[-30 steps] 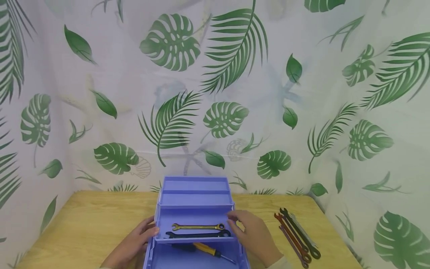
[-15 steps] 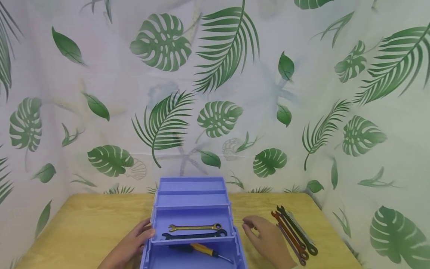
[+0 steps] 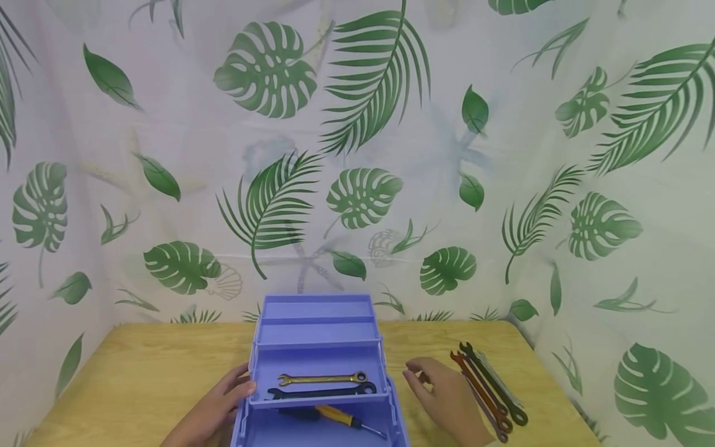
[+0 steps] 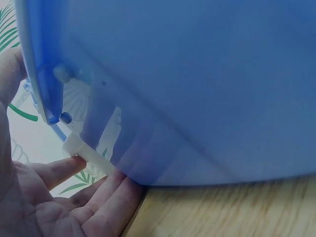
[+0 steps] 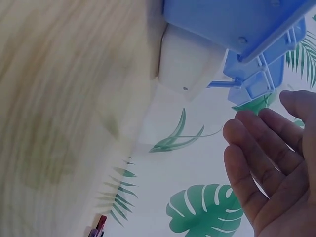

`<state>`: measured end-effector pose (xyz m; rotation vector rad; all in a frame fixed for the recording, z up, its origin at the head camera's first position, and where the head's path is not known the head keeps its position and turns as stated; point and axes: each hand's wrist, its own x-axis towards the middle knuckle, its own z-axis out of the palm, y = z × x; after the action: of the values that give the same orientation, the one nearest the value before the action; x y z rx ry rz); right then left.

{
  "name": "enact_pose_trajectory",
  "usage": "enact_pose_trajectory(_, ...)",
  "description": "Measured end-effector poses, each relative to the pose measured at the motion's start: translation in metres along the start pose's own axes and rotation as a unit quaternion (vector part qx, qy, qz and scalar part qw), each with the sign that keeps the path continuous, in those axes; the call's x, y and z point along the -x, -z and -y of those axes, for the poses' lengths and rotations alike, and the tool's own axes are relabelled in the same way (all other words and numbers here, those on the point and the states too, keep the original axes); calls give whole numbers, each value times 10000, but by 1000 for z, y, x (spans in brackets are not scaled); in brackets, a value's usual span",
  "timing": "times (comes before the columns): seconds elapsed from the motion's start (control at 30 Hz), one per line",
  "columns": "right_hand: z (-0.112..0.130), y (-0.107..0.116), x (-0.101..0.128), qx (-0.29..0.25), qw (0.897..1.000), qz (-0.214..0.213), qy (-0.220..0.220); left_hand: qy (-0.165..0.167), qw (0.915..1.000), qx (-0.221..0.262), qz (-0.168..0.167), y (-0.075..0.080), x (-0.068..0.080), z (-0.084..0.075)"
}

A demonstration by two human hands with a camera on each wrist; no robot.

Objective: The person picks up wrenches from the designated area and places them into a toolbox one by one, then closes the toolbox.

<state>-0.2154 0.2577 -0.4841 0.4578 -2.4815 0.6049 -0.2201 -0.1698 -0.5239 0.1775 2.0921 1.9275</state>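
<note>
A blue cantilever toolbox (image 3: 317,332) stands unfolded on the table, its trays stepped upward toward the back. My left hand (image 3: 215,403) grips its left side, thumb on the lower tray's edge; in the left wrist view the fingers (image 4: 111,202) lie against the wall. A gold combination wrench (image 3: 323,379) and a longer black one (image 3: 329,392) lie crosswise in the lower tray. Under the tray's front edge, a screwdriver (image 3: 341,416) with a yellow and dark handle rests in the bottom compartment. My right hand (image 3: 447,397), fingers loosely bent, holds nothing just right of the box.
On the table's right, beyond my right hand, several wrenches lie bundled: a black wrench (image 3: 497,385), a reddish wrench (image 3: 481,388) and others. The wooden table (image 3: 139,372) meets a leaf-printed cloth (image 3: 391,124) at the back and sides.
My right hand has drawn away rightward from the tray's right side. My left hand stays on the box. The whole view has shifted slightly; the tools lie as before.
</note>
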Motion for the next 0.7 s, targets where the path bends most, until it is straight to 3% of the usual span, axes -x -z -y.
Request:
enact_pose_trajectory(0.37,1,-1,0,90,9978,470,-468,89,9999,-12,-71,1,-3,1)
enact_pose_trajectory(0.7,-1,-6,2,133,9969,629,-448,142,9999,27,-25,1,-3,0)
